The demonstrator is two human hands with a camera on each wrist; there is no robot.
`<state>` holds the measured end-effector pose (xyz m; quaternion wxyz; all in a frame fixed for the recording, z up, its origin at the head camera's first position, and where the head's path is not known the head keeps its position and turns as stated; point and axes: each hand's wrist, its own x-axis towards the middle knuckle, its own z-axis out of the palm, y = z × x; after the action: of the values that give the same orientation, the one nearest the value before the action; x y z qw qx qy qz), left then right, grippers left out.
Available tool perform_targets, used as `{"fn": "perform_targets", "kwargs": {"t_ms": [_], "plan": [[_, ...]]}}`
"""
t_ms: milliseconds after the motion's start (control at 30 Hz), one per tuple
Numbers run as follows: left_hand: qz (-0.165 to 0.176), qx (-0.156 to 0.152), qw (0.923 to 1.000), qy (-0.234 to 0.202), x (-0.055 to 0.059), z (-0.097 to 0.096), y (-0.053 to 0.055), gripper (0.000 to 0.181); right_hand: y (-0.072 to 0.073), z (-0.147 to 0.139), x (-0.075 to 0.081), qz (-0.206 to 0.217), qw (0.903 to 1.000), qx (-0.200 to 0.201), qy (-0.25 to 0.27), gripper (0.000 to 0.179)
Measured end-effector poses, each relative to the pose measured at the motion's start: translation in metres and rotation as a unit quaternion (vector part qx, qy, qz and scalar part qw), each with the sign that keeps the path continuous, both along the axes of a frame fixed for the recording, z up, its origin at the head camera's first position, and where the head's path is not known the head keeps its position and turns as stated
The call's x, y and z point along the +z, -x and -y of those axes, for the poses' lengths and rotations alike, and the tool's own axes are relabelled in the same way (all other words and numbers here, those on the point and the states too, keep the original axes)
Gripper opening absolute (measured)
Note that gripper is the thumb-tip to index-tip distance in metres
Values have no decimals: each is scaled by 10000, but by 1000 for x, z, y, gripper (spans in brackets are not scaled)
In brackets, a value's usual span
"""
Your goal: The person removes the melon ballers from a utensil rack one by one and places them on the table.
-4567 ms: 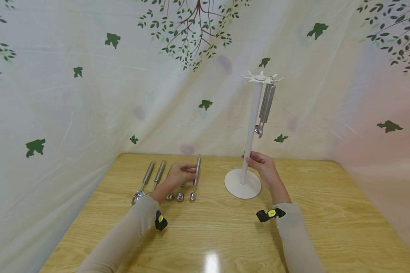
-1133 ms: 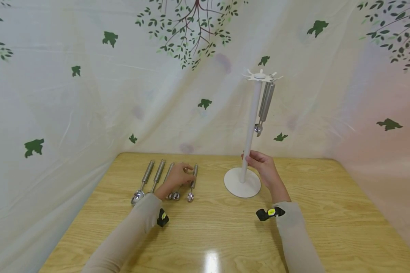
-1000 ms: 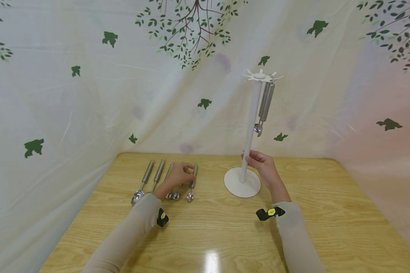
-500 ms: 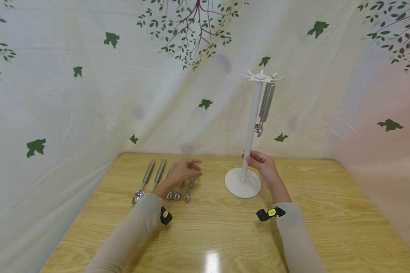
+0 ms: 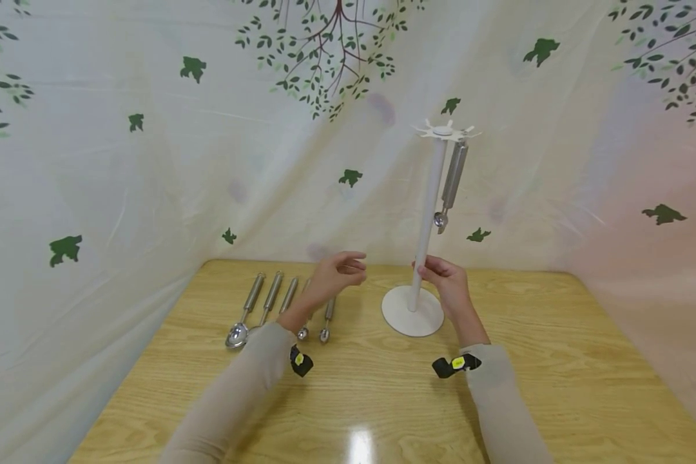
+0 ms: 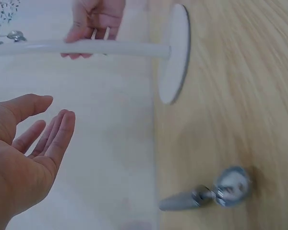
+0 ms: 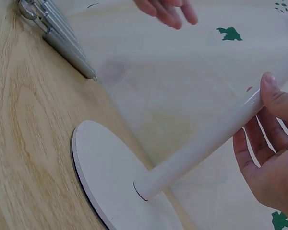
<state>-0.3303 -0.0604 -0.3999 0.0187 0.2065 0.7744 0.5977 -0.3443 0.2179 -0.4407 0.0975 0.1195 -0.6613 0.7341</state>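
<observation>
Stand (image 5: pixel 430 212), white, slim-poled, round-based: held by right hand (image 5: pixel 454 290)

Located toward the far edge of the light wood-grain table (image 5: pixel 377 393). Thumb and fingers pinch the lower pole; at least one silver-coloured metal scoop (image 5: pixel 455 174) hangs from the spoked top. Left hand (image 5: pixel 328 283): raised, fingers loosely parted, holding nothing. It partly blocks my sight of five tube-handled steel-coloured utensils (image 5: pixel 254 293) lying side by side. Behind hangs cream cloth (image 5: pixel 272 193) printed with green leaves.

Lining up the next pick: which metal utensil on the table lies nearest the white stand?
The row's rightmost utensil; the others all lie farther left of the stand.
</observation>
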Motion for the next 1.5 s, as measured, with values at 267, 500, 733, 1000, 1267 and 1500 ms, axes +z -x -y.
{"fn": "perform_targets", "kwargs": {"t_ms": [267, 500, 733, 1000, 1267, 1500], "plan": [[-1146, -46, 9899, -832, 39, -37, 1, 42, 1, 5, 0, -156, 9988, -193, 431, 18], [-1702, -241, 9741, -1471, 86, -71, -3, 44, 1, 7, 0, -108, 9975, -271, 644, 17], [-1854, -353, 9673, -1696, 120, -94, -11, 48, -1, 9, 3, 35, 9970, -445, 625, 16], [-1899, -325, 9613, -1968, 134, -112, -12, 49, -2, 10, 4, 223, 9968, -563, 528, 20], [-1849, -381, 9643, -1859, 135, -125, -11, 46, -2, 9, 3, 290, 9978, -447, 396, 16], [-1809, -287, 9665, -1798, 133, -132, -8, 44, -2, 7, 3, 412, 9982, -344, 276, 10]]}}
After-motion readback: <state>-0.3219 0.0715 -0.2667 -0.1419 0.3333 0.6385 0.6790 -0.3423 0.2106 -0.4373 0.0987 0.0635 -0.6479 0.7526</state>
